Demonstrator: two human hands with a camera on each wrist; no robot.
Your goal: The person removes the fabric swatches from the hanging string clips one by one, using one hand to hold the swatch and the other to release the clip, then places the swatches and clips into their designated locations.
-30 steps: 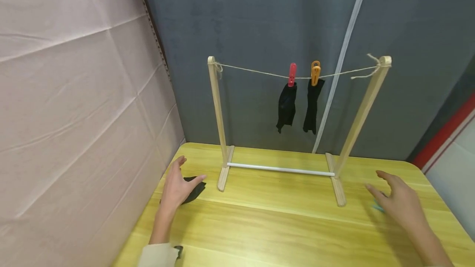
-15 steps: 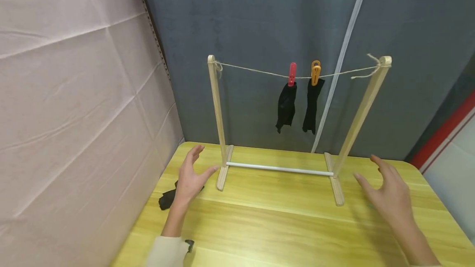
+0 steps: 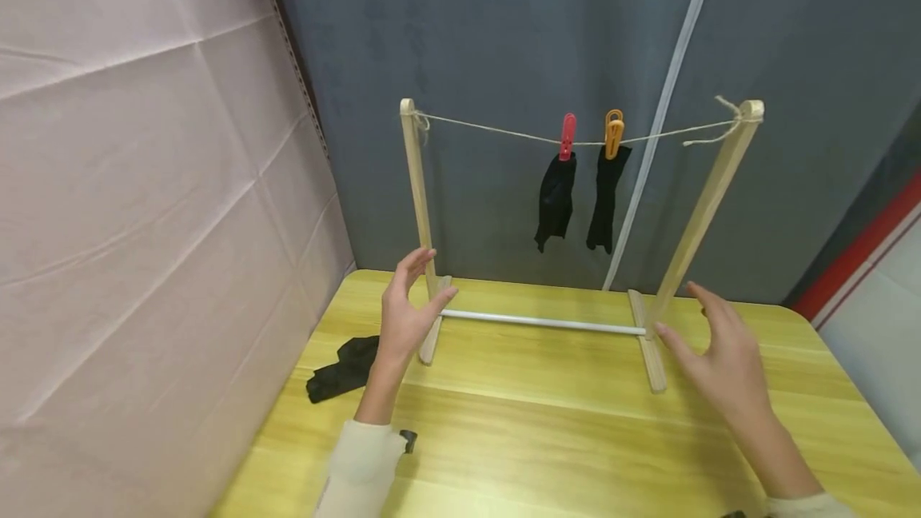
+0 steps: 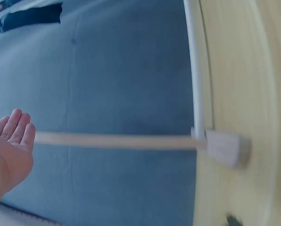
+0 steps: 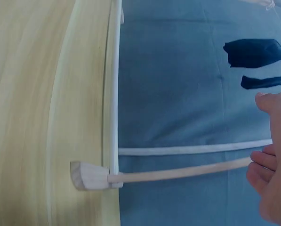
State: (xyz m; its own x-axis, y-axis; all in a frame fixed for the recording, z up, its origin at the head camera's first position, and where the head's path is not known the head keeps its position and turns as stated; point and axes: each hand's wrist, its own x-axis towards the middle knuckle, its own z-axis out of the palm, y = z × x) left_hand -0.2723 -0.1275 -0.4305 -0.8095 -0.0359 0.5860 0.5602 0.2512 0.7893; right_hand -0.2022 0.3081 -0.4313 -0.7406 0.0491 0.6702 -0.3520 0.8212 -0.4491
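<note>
My left hand [image 3: 406, 322], fingers loosely spread, overlaps the lower left post [image 3: 417, 182] of a small wooden drying rack in the head view. Nothing is in its grasp. Opposite it, my right hand [image 3: 723, 366] is empty too, thumb and fingers apart, beside the foot of the right post [image 3: 708, 198]. Between the posts runs a string [image 3: 489, 129]. A red clothespin [image 3: 568, 137] and an orange clothespin [image 3: 613, 136] hold two small black socks [image 3: 556, 202] on it. The left wrist view shows the left palm [image 4: 11, 160] near the post.
A black sock [image 3: 341, 370] lies on the yellow wooden table [image 3: 518, 430] left of the rack, partly behind my left forearm. A white rod [image 3: 543, 322] joins the rack's feet. Grey curtain [image 3: 468, 30] stands behind, and a pale cloth wall [image 3: 144, 222] borders the left.
Both hands have moved inward and forward to the rack's two posts, the left one coming away from the sock on the table. The hanging socks look unchanged.
</note>
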